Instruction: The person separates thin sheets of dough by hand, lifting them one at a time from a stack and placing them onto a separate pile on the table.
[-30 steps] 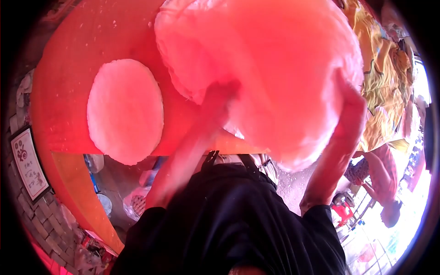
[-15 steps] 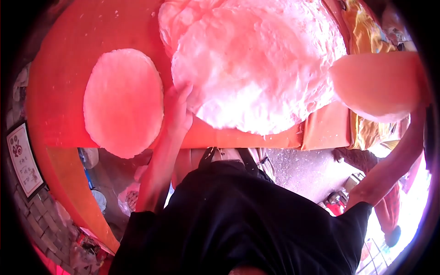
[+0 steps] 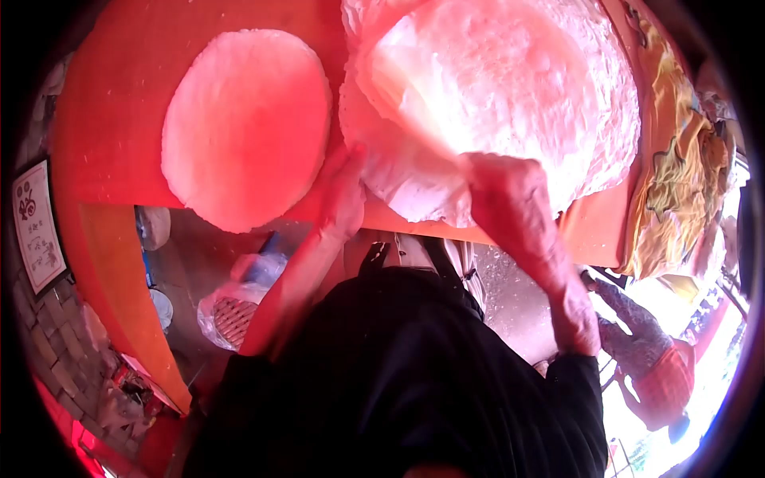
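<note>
A wide pile of pale, thin flatbreads, uneven at the edges, lies on an orange-covered table. My right hand is closed at the pile's near side, pinching the lower edge of the top flatbread, which is partly lifted and folded. My left hand rests between the pile and a separate round flatbread, its blurred fingers stretched out along the pile's left edge. That separate flatbread lies flat on the left, its near edge overhanging the table. Strong red light washes out fine detail.
Crumpled yellow cloth lies at the table's right end. Below the table's front edge is a plastic bag with a woven-looking item. A framed sign stands at the far left. Another person is at the lower right.
My right hand came from the far right, where it held a blurred round flatbread, to the pile's near edge. My left hand stays near the same place. The view has shifted.
</note>
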`<state>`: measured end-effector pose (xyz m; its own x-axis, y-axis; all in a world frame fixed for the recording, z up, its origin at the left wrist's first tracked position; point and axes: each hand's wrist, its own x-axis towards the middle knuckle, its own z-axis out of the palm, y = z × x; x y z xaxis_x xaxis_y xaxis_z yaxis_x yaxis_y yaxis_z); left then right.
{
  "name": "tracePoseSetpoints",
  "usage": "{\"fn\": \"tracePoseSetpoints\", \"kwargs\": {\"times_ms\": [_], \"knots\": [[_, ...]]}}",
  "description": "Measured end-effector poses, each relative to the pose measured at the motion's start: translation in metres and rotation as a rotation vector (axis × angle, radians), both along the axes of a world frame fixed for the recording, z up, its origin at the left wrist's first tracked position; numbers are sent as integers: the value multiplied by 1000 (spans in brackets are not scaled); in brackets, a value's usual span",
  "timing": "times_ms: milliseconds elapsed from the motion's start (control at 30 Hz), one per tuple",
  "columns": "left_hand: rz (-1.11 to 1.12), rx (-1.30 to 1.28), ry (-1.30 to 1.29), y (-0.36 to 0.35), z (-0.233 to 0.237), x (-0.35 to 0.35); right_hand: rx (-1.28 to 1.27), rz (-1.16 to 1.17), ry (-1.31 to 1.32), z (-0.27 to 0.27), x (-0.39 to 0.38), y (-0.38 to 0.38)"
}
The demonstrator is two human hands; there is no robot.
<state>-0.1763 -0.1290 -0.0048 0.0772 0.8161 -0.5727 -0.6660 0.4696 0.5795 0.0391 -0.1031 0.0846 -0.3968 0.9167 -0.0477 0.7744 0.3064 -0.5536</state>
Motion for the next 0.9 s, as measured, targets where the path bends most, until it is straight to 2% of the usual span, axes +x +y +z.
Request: {"fn": "tracePoseSetpoints", "kwargs": {"times_ms": [100,133,233,267,300,333,367,433,500,567,600,633,667,767,800,833,900], "knots": [[-72,123,170,-5,-22,-6,17,0,56,-33,-22,-21],[-69,55,189,-7,-23,-6,-63,-7,24,-43,-23,-23],[-63,59,0,-8,-13,-10,17,-4,59,-27,-36,-19],[-149,47,-53,-10,-14,-15,17,29,32,-30,-39,-25],[-137,52,-44,-9,-16,-13,32,65,8,-37,-42,-26],[-123,60,-33,-7,-18,-11,-29,58,29,-40,-50,-32],[-107,64,-21,-5,-19,-11,-42,75,166,-43,-48,-35],[-96,142,47,-3,-11,-10,-81,-14,255,-40,-45,-32],[-123,219,144,-7,-8,-5,-424,-233,272,-20,-44,-10],[-260,169,87,-11,-35,-16,-305,-342,237,-34,-56,11],[-268,153,67,-15,-36,-13,-376,-296,177,-31,-67,26],[-267,140,52,-18,-31,-10,-449,-248,118,-25,-75,35],[-264,125,36,-20,-25,-8,-298,-155,44,-27,-79,33],[-261,97,-13,-21,-9,-1,-215,-235,-8,-33,-74,39],[-258,87,-27,-20,-7,-1,-294,-198,110,-35,-58,45],[-254,80,-30,-17,-4,-2,-460,-187,456,-24,-47,49],[-240,63,-27,-4,1,-6,-424,-188,337,28,-45,53]]}}
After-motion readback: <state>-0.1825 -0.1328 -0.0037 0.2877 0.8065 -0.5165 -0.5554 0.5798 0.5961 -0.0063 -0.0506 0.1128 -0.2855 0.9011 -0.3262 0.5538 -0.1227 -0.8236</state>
